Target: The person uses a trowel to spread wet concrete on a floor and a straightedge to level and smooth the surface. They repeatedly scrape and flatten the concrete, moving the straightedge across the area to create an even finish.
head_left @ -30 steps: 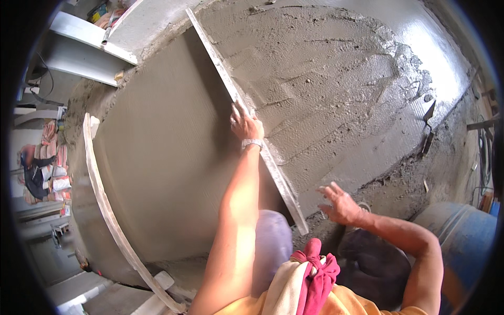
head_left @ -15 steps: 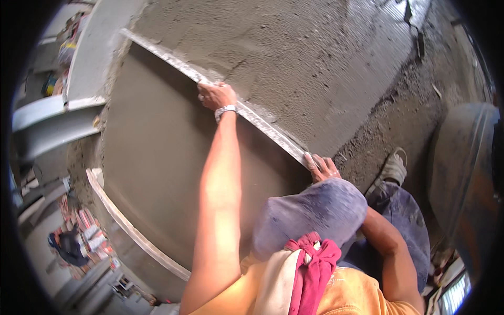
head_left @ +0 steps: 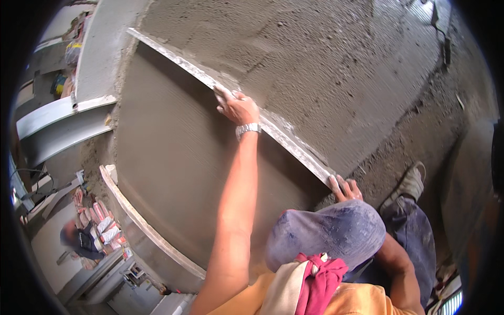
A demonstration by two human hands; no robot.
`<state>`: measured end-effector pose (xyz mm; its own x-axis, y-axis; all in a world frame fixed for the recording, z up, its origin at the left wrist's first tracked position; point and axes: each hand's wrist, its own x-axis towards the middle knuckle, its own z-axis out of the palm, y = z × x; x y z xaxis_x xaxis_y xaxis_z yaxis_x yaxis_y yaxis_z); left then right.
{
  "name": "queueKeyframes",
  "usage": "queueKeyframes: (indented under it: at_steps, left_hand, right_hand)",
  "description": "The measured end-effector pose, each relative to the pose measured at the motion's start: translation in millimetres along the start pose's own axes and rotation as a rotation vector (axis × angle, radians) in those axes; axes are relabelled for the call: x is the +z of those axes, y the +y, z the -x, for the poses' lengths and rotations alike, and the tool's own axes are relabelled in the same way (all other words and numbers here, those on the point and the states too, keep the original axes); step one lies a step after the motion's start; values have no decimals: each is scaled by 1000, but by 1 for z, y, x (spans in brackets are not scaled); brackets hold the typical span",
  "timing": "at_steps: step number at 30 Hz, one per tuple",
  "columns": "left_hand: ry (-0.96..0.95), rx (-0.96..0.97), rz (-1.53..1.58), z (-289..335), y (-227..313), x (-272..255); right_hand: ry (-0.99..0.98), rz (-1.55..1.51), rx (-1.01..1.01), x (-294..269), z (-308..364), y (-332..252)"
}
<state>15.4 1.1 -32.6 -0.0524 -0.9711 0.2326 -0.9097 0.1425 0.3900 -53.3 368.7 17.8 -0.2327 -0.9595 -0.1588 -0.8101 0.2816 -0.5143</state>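
- Long, straight, pale grey-white bar [head_left: 286,140] lay diagonally across the wet grey cement surface [head_left: 178,136], from its far left edge to its near right edge.
- Left arm: reached forward from below, elbow almost straight. Silver metal wristwatch [head_left: 247,128] on the wrist.
- Left hand [head_left: 239,107]: back upward, fingers bent over the bar near its middle; grasping it.
- Right arm: bent sharply at the elbow, forearm partly covered by the raised knee in dusty blue-grey cloth [head_left: 336,226].
- Right hand [head_left: 345,188]: at the bar's near end, close to the surface's near right edge. Thumb and fingers were clasped about that end; palm hidden behind the knee.
- Hands well apart along the bar, the left farther out.
- Cement on the near side of the bar was smooth and darkened by shadow along it; on the far side, rough and ridged.
- Long, pale strip with a whitish upper face [head_left: 147,226] bordered the surface's left edge, appearing curved.
- Grey steel beam with a flanged profile [head_left: 58,128] met the far left edge.
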Motion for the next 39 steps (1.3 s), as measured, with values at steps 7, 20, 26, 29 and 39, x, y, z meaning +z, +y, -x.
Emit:
queueKeyframes:
  at_steps: [7, 20, 26, 29, 39]
  left_hand:
    - [-31, -49, -34, -47, -7, 5]
    - [-5, -11, -53, -42, 4, 9]
    - [14, 23, -43, 12, 18, 7]
    - [-9, 29, -34, -1, 20, 9]
    - [-6, 30, 23, 45, 28, 1]
  right_hand:
    - [46, -71, -15, -4, -51, -14]
    - [67, -57, -18, -6, -50, -8]
    - [-76, -39, 44, -15, -1, 11]
    - [-65, -48, 70, -26, -15, 1]
    - [-45, 107, -46, -20, 19, 22]
